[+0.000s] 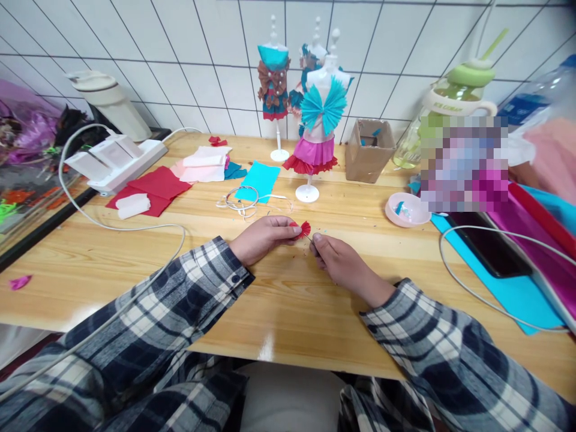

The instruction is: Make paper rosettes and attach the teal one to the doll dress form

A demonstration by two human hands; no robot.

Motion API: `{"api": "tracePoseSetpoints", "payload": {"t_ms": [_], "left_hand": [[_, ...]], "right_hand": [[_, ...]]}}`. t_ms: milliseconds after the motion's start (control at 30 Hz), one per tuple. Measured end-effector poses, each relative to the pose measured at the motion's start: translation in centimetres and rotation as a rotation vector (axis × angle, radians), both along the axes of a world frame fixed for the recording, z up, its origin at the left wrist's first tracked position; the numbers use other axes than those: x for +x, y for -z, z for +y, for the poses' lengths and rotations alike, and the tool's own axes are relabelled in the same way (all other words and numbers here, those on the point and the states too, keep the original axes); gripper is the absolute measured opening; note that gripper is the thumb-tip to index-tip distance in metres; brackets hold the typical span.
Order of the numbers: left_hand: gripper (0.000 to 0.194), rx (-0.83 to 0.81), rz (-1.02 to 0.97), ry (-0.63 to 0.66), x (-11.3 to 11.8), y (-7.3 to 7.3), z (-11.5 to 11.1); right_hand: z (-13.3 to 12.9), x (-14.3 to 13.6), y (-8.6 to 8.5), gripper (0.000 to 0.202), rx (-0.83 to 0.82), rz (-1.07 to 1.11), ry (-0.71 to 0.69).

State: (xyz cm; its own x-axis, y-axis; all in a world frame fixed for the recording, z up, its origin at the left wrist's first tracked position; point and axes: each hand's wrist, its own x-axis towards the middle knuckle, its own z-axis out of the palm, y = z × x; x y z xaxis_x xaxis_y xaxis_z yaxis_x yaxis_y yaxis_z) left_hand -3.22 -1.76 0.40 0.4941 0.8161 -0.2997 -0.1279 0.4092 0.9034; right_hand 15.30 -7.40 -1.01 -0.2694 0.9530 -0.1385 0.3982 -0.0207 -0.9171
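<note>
Over the middle of the table, my left hand (270, 234) is closed, pinching a small pleated red paper piece (306, 228) that fans out past the fingertips. My right hand (338, 259) is closed too, just to the right. Between its thumb and fingers is a thin dark strand (309, 239), like wire, reaching the red paper; my fingers hide most of it. Beyond my hands stands a white mini dress form (327, 66) with a blue pleated paper bow (324, 108) and a pink and red skirt (310, 155).
Behind my left hand lie a coil of wire (243, 195), a blue paper sheet (258, 180) and red sheets (157, 189). A pink bowl (407, 211), a cardboard box (369, 150) and a phone (488, 243) are on the right. A white cable (130, 228) crosses my left sleeve.
</note>
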Motion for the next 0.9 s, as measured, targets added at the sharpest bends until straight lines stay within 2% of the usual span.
{"api": "tracePoseSetpoints", "payload": {"t_ms": [267,667,900], "left_hand": [[0.023,0.004,-0.005,-0.005,0.1,-0.1,0.0],[0.026,-0.032,-0.005,-0.022,-0.1,0.0,0.0],[0.024,-0.047,-0.015,-0.036,-0.2,0.0,0.1]], "right_hand": [[0.0,-0.1,0.0,0.046,0.019,-0.006,-0.009],[0.0,0.0,-0.9,0.042,0.008,-0.055,0.012],[-0.1,-0.1,-1.3,0.042,-0.097,-0.022,0.046]]}}
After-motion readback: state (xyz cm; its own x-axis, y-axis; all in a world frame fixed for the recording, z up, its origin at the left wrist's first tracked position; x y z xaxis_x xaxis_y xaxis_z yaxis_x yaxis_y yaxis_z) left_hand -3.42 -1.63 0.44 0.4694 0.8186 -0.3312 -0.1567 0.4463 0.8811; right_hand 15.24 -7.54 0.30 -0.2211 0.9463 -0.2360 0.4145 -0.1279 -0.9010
